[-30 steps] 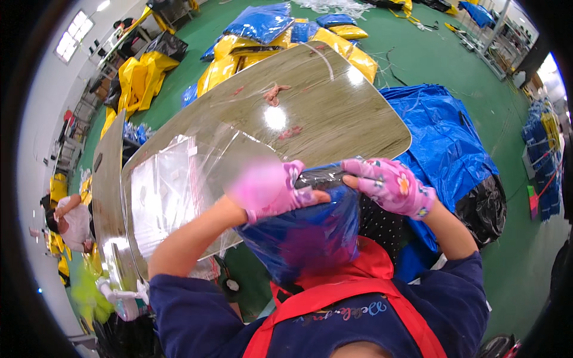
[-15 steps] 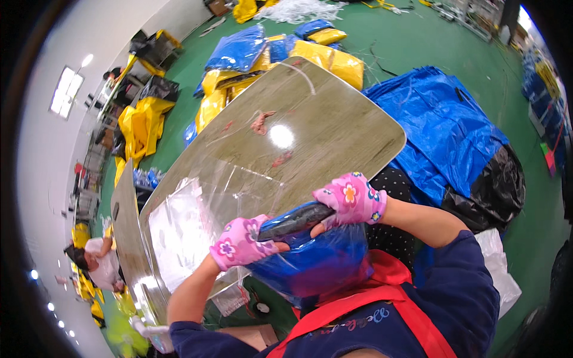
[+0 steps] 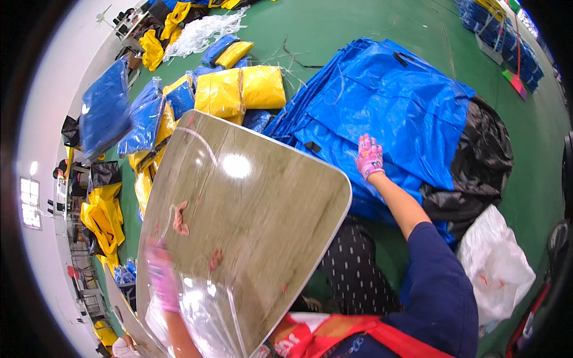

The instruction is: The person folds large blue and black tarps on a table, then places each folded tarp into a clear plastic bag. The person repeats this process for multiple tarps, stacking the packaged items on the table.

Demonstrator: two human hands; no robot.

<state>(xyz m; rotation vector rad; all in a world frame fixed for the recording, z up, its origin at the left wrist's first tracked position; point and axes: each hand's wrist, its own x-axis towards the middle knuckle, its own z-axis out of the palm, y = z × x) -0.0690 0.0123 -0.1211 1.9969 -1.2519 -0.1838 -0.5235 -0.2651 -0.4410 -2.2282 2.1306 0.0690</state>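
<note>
My right hand (image 3: 369,157), in a pink flowered glove with bare fingertips, lies with its fingers stretched out on a large heap of folded blue plastic sheeting (image 3: 382,113). My left hand (image 3: 161,274), in a matching glove, is above the left side of the wood-patterned table (image 3: 268,203). Motion smears its fingers. Near it are clear plastic bags (image 3: 209,316) on the table. Farther left, a blue package in clear wrap (image 3: 106,107) appears blurred beside the pile of packages, apart from both hands.
Wrapped yellow packages (image 3: 262,86) and blue packages (image 3: 143,122) are piled beyond the table. A scrap of pinkish material (image 3: 180,219) lies on the tabletop. Black sheeting (image 3: 486,149) borders the blue heap, with a white plastic sack (image 3: 495,262) at the right.
Both hands have let go of the blue wrapped package, which seems to be the one now blurred at the far left. My right hand has moved onto the blue sheeting, my left over the table.
</note>
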